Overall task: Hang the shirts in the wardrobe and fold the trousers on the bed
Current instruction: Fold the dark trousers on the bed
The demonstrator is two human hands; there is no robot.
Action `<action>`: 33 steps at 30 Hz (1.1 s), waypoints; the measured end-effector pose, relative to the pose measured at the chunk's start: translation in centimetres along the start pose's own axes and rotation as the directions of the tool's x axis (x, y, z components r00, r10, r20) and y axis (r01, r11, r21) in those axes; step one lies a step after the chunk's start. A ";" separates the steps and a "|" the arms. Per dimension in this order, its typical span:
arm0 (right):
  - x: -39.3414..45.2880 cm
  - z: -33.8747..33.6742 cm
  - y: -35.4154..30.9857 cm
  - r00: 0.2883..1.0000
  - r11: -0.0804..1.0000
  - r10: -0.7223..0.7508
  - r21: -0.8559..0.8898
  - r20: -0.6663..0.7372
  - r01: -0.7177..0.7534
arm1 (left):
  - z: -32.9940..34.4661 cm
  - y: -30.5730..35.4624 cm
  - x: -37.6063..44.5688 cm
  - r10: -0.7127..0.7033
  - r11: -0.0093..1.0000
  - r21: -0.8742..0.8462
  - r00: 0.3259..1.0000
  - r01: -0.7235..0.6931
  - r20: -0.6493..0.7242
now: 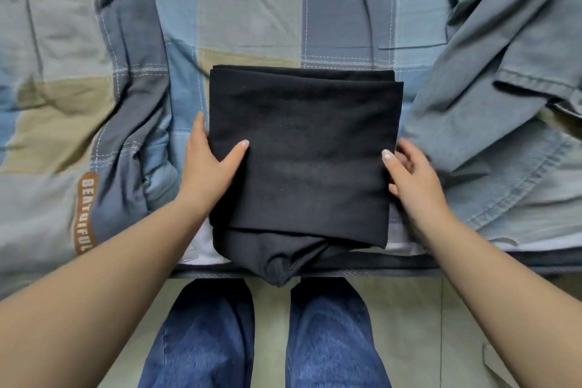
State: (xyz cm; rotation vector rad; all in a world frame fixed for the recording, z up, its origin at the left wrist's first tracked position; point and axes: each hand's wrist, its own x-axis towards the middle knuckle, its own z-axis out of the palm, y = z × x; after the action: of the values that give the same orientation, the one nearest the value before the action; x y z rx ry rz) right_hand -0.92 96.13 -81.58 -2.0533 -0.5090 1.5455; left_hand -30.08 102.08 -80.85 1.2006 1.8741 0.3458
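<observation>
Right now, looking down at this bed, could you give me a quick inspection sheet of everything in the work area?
Surface: bed with a plaid quilt, wrinkled, blue, grey and tan patches.
Job's things: black trousers folded into a near square at the bed's near edge, one bunched end hanging over it.
Clutter: grey-blue denim shirt lying crumpled, right of the trousers.
Fingers: left hand grips the trousers' left edge, thumb on top; right hand grips the right edge, fingers tucked beside the fold.
Cables: nothing seen.
Surroundings: the person's jeans-clad legs and pale floor below the bed.
</observation>
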 end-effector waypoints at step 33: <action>-43.0 -8.3 -4.3 0.971 0.459 0.234 0.886 -0.042 -0.073 | -14.1 25.7 -21.0 0.119 0.961 -0.207 0.401 0.183 0.908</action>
State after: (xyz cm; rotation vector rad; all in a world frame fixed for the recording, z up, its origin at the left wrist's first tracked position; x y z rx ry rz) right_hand -4.91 73.23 -44.16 -1.3461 0.5186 1.2777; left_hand -22.07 100.16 -45.73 0.8450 0.7936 -0.1131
